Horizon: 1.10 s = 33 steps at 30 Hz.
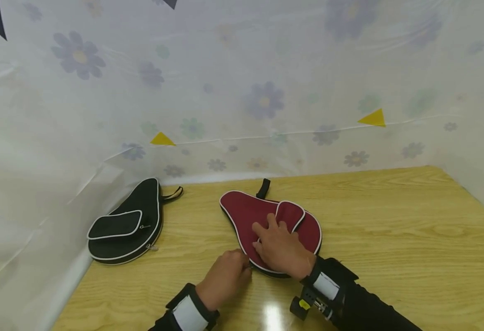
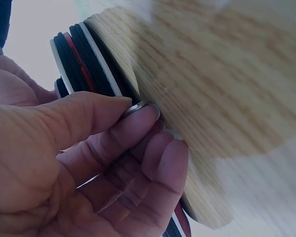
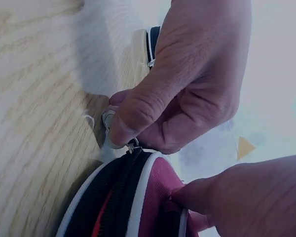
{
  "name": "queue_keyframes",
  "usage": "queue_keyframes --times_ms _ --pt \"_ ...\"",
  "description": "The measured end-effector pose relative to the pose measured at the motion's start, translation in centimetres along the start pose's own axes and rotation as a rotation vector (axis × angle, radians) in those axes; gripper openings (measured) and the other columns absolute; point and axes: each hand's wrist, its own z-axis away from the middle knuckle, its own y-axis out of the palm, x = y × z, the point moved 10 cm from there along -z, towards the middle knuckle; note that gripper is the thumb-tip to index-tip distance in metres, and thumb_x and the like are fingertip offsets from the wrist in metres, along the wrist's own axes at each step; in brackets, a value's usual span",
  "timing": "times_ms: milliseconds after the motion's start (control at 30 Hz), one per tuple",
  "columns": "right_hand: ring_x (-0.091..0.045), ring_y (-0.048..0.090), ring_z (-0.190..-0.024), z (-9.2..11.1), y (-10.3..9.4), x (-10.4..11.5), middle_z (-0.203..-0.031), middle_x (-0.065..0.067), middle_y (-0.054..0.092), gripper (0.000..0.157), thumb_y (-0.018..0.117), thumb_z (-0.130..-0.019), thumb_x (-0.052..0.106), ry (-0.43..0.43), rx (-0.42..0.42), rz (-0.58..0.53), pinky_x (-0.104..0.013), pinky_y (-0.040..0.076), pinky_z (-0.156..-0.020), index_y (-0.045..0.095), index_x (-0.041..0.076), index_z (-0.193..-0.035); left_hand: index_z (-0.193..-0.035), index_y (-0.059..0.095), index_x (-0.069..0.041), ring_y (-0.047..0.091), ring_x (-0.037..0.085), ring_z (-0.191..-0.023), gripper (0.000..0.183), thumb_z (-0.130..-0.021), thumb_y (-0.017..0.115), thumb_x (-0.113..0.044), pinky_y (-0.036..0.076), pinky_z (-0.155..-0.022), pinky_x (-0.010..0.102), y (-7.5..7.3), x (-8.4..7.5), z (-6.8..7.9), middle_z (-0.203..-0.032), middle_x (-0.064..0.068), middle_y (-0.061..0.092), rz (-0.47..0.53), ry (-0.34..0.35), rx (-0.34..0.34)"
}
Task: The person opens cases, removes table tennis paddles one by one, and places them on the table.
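Observation:
A maroon table tennis bat case (image 1: 246, 209) with white piping lies flat on the table. At its near edge my left hand (image 1: 227, 276) pinches a metal zipper pull (image 3: 108, 118) between thumb and curled fingers. Black zipper teeth (image 3: 119, 197) run along the case's side, and a strip of red shows between the bands. My right hand (image 1: 281, 248) rests on top of the case with its fingers spread, partly covering the small front pocket (image 1: 290, 214). Seen from the right wrist, that hand (image 3: 256, 192) presses the maroon fabric beside the pocket.
A black case (image 1: 142, 202) of the same shape, with white piping and a wrist loop (image 1: 173, 195), lies at the table's left edge. Behind the wooden table (image 1: 391, 220) hangs a flowered sheet (image 1: 225, 92). The maroon case's black strap (image 1: 263, 188) points to the back.

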Motion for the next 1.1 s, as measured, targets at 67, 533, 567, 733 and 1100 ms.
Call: queue_keyframes --times_ms 67,533,567,733,1100 --pt "-0.033 0.052 -0.081 0.00 0.10 0.12 -0.101 -0.014 0.043 0.016 0.067 -0.097 0.020 -0.021 0.016 -0.003 -0.055 0.049 -0.055 0.057 0.012 -0.107 -0.056 0.052 -0.012 0.038 0.002 -0.057 0.035 -0.081 0.069 0.005 0.034 -0.050 0.020 -0.05 0.03 0.03 -0.065 -0.007 0.050 0.003 0.003 -0.002" --pt "-0.035 0.054 -0.084 -0.41 0.21 0.15 -0.101 -0.015 0.044 0.012 0.065 -0.098 0.019 -0.085 0.074 -0.011 -0.050 0.049 -0.057 0.058 0.012 -0.105 -0.055 0.048 -0.012 0.036 0.001 -0.058 0.038 -0.081 0.069 0.005 0.032 -0.050 0.020 -0.26 -0.16 0.04 -0.065 -0.008 0.048 0.019 0.020 -0.006" --pt "-0.034 0.054 -0.083 -0.43 0.20 0.17 -0.100 -0.015 0.043 0.012 0.065 -0.098 0.018 -0.092 0.077 -0.015 -0.049 0.048 -0.056 0.057 0.012 -0.105 -0.055 0.047 -0.012 0.035 0.001 -0.057 0.038 -0.081 0.069 0.005 0.032 -0.049 0.020 -0.22 -0.13 0.03 -0.064 -0.008 0.047 0.023 0.015 -0.002" --pt "-0.032 0.052 -0.078 -0.53 0.06 0.33 -0.098 -0.014 0.042 0.010 0.064 -0.098 0.016 -0.129 0.084 -0.027 -0.045 0.047 -0.055 0.055 0.011 -0.101 -0.055 0.047 -0.013 0.034 0.001 -0.057 0.040 -0.082 0.070 0.005 0.031 -0.049 0.020 -0.18 -0.06 -0.02 -0.064 -0.009 0.046 0.023 0.003 0.007" --pt "-0.027 0.048 -0.075 -0.68 0.37 0.42 -0.096 -0.012 0.040 0.009 0.062 -0.099 0.013 -0.174 0.123 -0.057 -0.039 0.045 -0.057 0.054 0.010 -0.097 -0.055 0.049 -0.012 0.035 0.001 -0.058 0.038 -0.082 0.070 0.005 0.032 -0.049 0.019 -0.14 -0.06 0.06 -0.064 -0.009 0.047 0.016 0.015 0.010"
